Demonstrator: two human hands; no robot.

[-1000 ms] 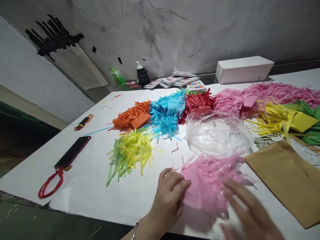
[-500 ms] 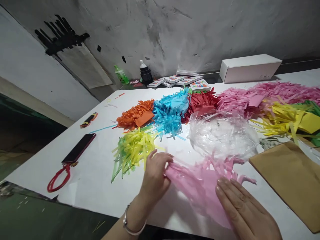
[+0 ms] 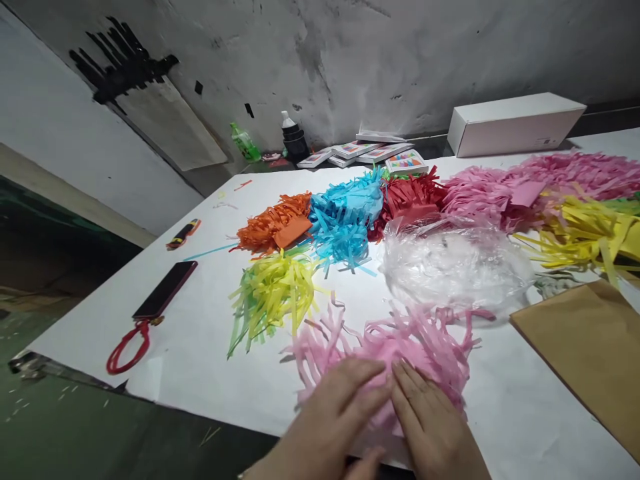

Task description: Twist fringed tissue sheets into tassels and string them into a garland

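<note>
A pink fringed tissue-paper tassel (image 3: 415, 340) lies spread on the white table in front of me, its cut strips fanning to the left, right and back. My left hand (image 3: 340, 413) rests on its near middle, fingers stretched out and the thumb apart. Beside it my right hand (image 3: 433, 423) lies flat on the same pink paper, with fingers extended. The fingertips of both hands nearly meet. Just beyond the tassel sits a crumpled clear plastic bag (image 3: 455, 267). A yellow-green fringed bundle (image 3: 280, 290) is to the left of the pink one.
Fringed bundles in orange (image 3: 273, 223), blue (image 3: 345, 213), red (image 3: 407, 200), pink (image 3: 550, 177) and yellow (image 3: 585, 230) line the back. Brown cardboard (image 3: 580, 360) is at right, a phone (image 3: 165, 290) at left. A white box (image 3: 515, 127) stands by the wall.
My left hand has let go of the tassel's raised left end and come right, beside my right hand. The pink tissue now lies flatter, its strips spread on both sides.
</note>
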